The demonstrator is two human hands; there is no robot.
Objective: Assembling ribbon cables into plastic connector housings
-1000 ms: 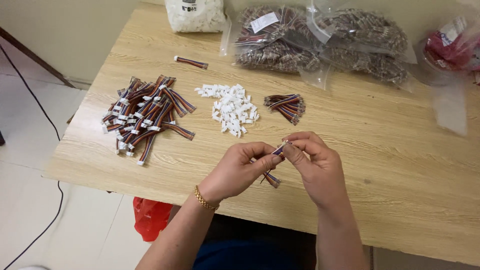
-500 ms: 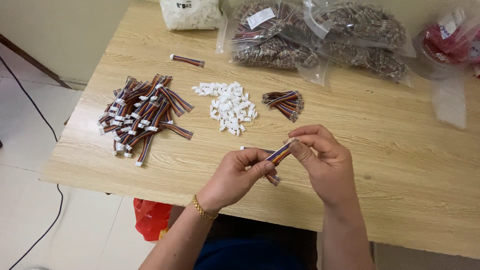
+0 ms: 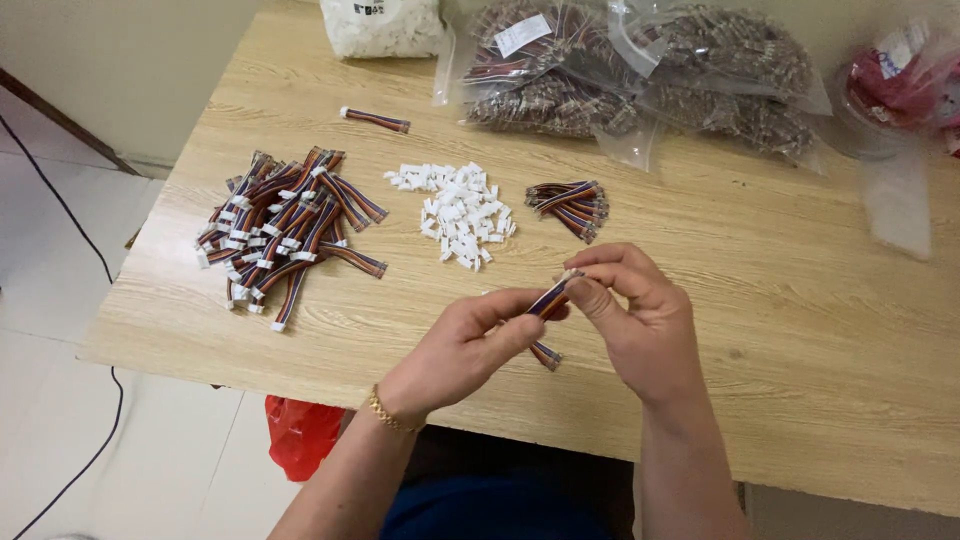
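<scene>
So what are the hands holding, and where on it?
A short striped ribbon cable: left hand pinches its middle, right hand grips the upper end, at the white tip.

From here, the ribbon cable (image 3: 549, 300) is half hidden by my left hand (image 3: 470, 345); beyond it, the clear bags (image 3: 640, 80) are cut off at the top edge.

striped multicolour ribbon cable (image 3: 549, 300), white connectors (image 3: 460, 213)
</scene>
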